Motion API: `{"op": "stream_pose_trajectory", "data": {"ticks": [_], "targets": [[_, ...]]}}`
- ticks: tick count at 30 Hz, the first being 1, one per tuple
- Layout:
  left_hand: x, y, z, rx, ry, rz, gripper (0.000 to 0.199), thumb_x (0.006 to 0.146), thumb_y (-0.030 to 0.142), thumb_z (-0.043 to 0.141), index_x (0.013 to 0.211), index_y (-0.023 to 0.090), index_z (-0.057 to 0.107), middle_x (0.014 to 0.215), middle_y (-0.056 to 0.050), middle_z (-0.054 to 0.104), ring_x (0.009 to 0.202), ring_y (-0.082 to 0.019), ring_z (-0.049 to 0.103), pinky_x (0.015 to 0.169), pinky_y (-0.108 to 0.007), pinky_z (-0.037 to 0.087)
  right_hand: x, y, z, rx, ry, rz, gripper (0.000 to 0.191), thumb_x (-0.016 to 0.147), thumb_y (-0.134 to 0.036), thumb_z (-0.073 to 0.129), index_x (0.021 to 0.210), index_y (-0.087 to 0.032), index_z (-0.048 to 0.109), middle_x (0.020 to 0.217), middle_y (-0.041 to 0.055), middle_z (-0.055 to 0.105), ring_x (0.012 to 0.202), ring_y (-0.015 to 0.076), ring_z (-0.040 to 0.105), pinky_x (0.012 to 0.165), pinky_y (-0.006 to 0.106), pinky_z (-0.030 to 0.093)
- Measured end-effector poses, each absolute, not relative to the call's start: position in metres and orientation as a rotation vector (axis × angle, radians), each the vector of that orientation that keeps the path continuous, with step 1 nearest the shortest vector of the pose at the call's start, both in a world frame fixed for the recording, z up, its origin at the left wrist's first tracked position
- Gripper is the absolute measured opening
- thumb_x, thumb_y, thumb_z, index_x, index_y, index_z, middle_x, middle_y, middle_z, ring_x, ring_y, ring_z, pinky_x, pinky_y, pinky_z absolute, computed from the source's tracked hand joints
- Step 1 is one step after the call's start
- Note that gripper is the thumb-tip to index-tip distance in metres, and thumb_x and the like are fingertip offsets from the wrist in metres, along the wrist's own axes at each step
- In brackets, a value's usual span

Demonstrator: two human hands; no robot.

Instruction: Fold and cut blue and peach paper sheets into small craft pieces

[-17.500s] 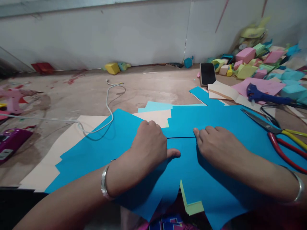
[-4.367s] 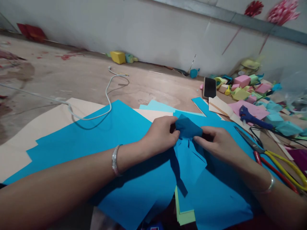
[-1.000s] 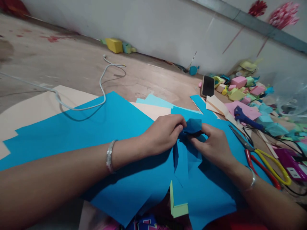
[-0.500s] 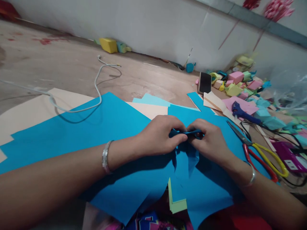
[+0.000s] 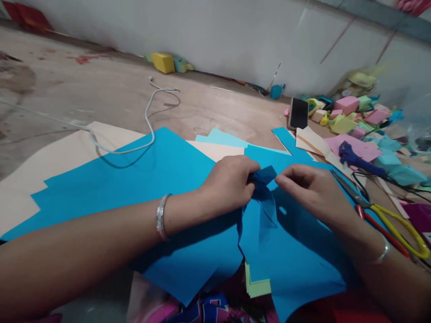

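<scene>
My left hand is closed around a small folded piece of blue paper, whose right end sticks out past the fingers. Just right of that end, my right hand has thumb and forefinger pinched together. Whether its fingertips grip the paper's edge I cannot make out. Beneath both hands lie large blue paper sheets, overlapping and reaching over the lap. A creased flap of blue paper hangs below my left fingers. Pale green paper pokes out at the front edge.
Scissors with red and yellow handles lie beside my right hand. Behind them are a blue glue gun, a phone and a pile of coloured paper shapes. A white cable crosses the sheets at left.
My right hand has moved right, off the middle of the folded blue paper to its end. My left hand still holds the piece, now tilted with more showing. The whole view has shifted slightly.
</scene>
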State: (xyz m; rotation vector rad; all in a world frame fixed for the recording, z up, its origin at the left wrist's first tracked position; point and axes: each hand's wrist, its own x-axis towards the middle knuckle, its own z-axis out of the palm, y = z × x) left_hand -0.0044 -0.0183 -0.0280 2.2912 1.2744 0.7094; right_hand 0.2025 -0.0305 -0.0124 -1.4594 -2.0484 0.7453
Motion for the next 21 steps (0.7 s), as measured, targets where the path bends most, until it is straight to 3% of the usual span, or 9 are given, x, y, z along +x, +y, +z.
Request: {"op": "stream_pose_trajectory", "data": {"ticks": [3, 6, 11, 16, 21], "targets": [[-0.004, -0.02, -0.027, 2.311, 1.289, 0.695, 0.011, 0.071, 0.009, 0.06, 0.074, 0.017, 0.066, 0.078, -0.003, 0.066, 0.074, -0.018, 0.059, 0.06, -0.027, 0.038, 0.202, -0.037, -0.011, -1.511, -2.165, 0.725, 0.033, 0.085, -0.048, 0.065, 0.069, -0.02, 0.067, 0.063, 0.0015, 0.063, 0.056, 0.0133, 0.051, 0.05, 0.027, 0.037], [-0.003, -0.023, -0.028, 2.372, 1.304, 0.695, 0.008, 0.071, 0.01, 0.06, 0.073, 0.017, 0.065, 0.077, -0.003, 0.065, 0.075, -0.019, 0.058, 0.06, -0.028, 0.037, 0.197, -0.043, -0.013, -1.515, -2.262, 0.69, 0.027, 0.086, -0.041, 0.063, 0.071, -0.019, 0.068, 0.063, 0.0012, 0.064, 0.055, 0.0127, 0.051, 0.05, 0.027, 0.035], [0.0, -0.029, -0.029, 2.415, 1.227, 0.664, 0.012, 0.076, 0.009, 0.059, 0.081, 0.017, 0.068, 0.081, -0.004, 0.065, 0.08, -0.02, 0.06, 0.061, -0.029, 0.038, 0.191, -0.048, -0.022, -1.493, -2.299, 0.394, 0.029, 0.085, -0.028, 0.056, 0.057, -0.019, 0.053, 0.05, -0.0017, 0.051, 0.048, 0.011, 0.043, 0.048, 0.027, 0.027], [0.002, -0.031, -0.029, 2.372, 1.196, 0.652, 0.006, 0.082, 0.02, 0.066, 0.085, 0.016, 0.07, 0.086, -0.005, 0.067, 0.083, -0.021, 0.062, 0.066, -0.03, 0.043, 0.189, -0.051, -0.029, -1.481, -2.302, 0.249, 0.025, 0.083, -0.025, 0.056, 0.059, -0.02, 0.05, 0.054, -0.0014, 0.05, 0.051, 0.012, 0.045, 0.05, 0.027, 0.026], [0.001, -0.029, -0.029, 2.376, 1.252, 0.59, 0.014, 0.08, 0.011, 0.062, 0.088, 0.017, 0.071, 0.089, -0.006, 0.069, 0.086, -0.023, 0.063, 0.067, -0.032, 0.043, 0.189, -0.051, -0.029, -1.42, -2.321, 0.321, 0.021, 0.086, -0.027, 0.057, 0.066, -0.019, 0.054, 0.061, -0.0004, 0.055, 0.057, 0.013, 0.05, 0.052, 0.026, 0.029]]}}
